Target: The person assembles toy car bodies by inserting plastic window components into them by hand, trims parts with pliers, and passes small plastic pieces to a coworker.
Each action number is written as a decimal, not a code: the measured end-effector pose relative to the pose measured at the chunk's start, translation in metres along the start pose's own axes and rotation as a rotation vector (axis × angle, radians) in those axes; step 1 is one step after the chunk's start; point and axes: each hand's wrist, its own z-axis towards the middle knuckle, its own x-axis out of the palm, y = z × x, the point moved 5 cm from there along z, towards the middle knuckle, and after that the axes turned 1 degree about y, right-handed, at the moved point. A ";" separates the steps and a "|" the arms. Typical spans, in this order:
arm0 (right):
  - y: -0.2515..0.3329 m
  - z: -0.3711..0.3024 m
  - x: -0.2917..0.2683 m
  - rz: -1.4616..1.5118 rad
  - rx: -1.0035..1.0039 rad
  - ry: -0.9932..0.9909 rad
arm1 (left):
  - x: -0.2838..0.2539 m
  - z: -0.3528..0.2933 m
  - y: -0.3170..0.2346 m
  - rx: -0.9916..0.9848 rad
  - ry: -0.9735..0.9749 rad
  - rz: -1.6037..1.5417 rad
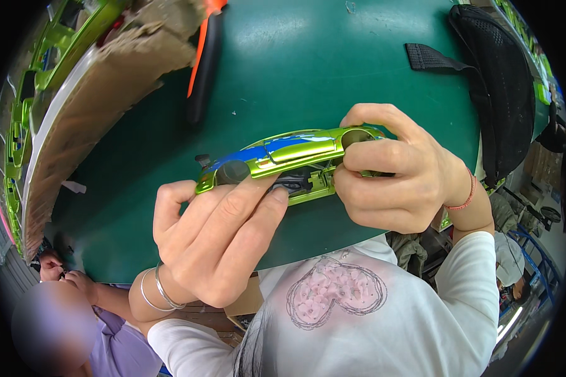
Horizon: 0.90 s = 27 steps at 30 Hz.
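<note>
A shiny lime-green toy car body (302, 148) with blue markings is held on its side above the green table, its hollow underside turned toward me. My left hand (223, 232) grips its left end, near an open wheel arch, with fingertips reaching into the underside. Around the other end close the fingers of my right hand (396, 169), by the second wheel arch. Dark parts (295, 180) show inside the shell between my hands. What my right fingertips press on is hidden.
On the green table (283, 69) lies a tool with orange-and-black handles (204, 69). A torn-edged cardboard box (100, 94) holding green car bodies stands at left. A black pouch with a strap (497, 88) lies at right. Another person's hands (69, 276) are at lower left.
</note>
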 end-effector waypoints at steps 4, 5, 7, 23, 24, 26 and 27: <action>-0.001 0.000 0.001 -0.021 -0.027 -0.012 | -0.001 -0.001 0.000 0.008 -0.006 0.011; -0.002 0.000 0.002 -0.021 -0.037 -0.010 | -0.001 -0.001 0.001 0.011 -0.005 0.004; -0.003 0.000 0.001 -0.023 -0.050 -0.009 | -0.001 -0.001 0.003 0.024 -0.019 0.011; -0.014 0.003 -0.010 0.082 0.123 0.000 | -0.008 0.006 0.011 -0.230 -0.173 -0.266; -0.014 0.005 -0.012 0.078 0.117 -0.004 | -0.007 0.006 0.015 -0.300 -0.189 -0.324; -0.022 0.008 -0.015 0.263 0.258 -0.017 | -0.011 0.009 0.020 -0.328 -0.187 -0.350; -0.024 0.007 -0.015 0.313 0.285 -0.031 | -0.011 0.009 0.023 -0.396 -0.166 -0.399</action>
